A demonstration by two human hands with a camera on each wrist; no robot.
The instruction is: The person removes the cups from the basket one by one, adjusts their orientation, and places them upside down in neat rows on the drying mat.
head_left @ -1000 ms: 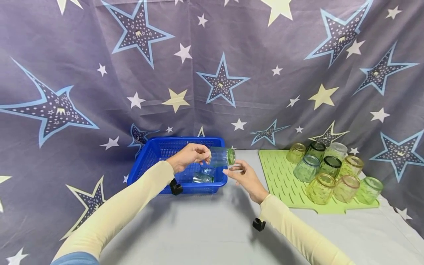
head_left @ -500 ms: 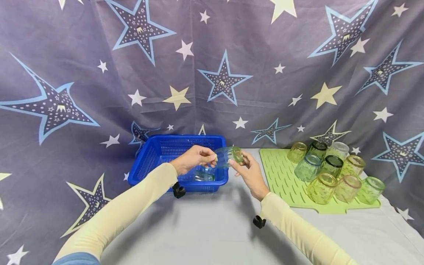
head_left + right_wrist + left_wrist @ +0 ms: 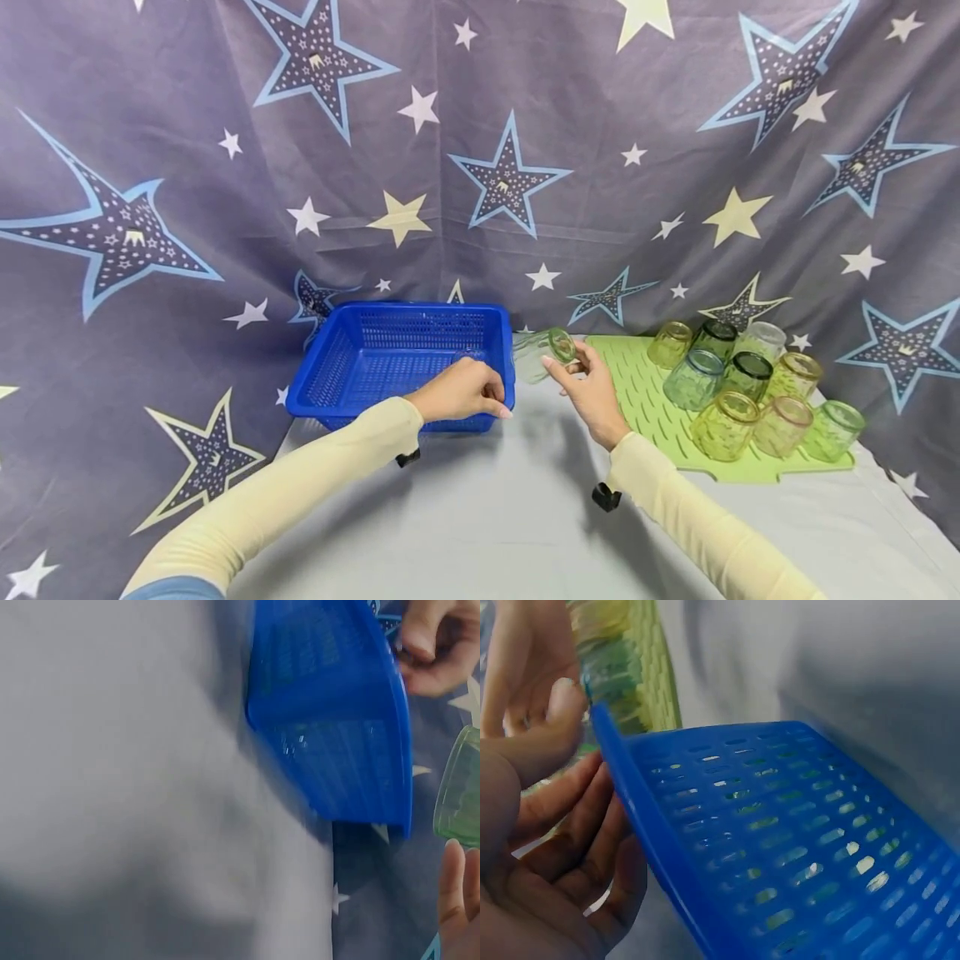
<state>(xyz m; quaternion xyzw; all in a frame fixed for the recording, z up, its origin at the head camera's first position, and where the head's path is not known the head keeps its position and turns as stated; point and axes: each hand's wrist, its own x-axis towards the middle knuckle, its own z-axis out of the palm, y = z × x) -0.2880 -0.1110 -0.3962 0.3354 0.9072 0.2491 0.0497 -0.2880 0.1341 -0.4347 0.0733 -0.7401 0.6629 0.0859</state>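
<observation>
In the head view, my right hand pinches a clear glass with a green-tinted base between thumb and fingers at its base end. The glass lies sideways in the air, its other end toward the blue basket. From the right wrist view, part of the same glass shows just above my fingertips. My left hand hovers at the basket's front right corner, fingers loosely curled and holding nothing. Beside the basket rim, its thumb and fingers stand apart. It mostly hides the glassware in the basket.
A green draining mat lies right of the basket. Several upturned coloured glasses, among them a yellow glass and a blue glass, stand on it. A star-patterned curtain hangs behind the white table.
My right hand has taken the glass by its base and moved it right, out past the basket. My left hand has let go of it and dropped to the basket's front right corner.
</observation>
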